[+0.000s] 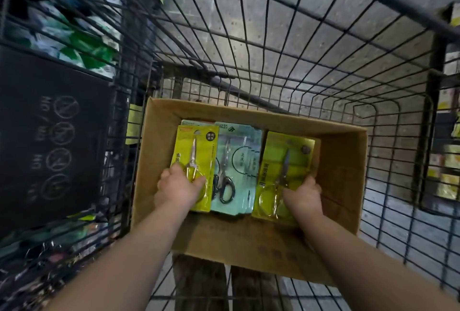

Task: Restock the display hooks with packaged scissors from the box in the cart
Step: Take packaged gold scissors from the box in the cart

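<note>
Two yellow scissor packs lie in the cardboard box (343,168) in the cart (273,49). Your left grip (178,187) curls over the left-hand pack (193,146), your right grip (302,196) over the right-hand pack (278,154). They are probably light, stiff and slick, so hold them by the card edges.

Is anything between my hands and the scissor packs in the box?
Nothing visible: the left hand grips the left yellow pack, the right hand the right yellow pack, inside the open box.
</note>
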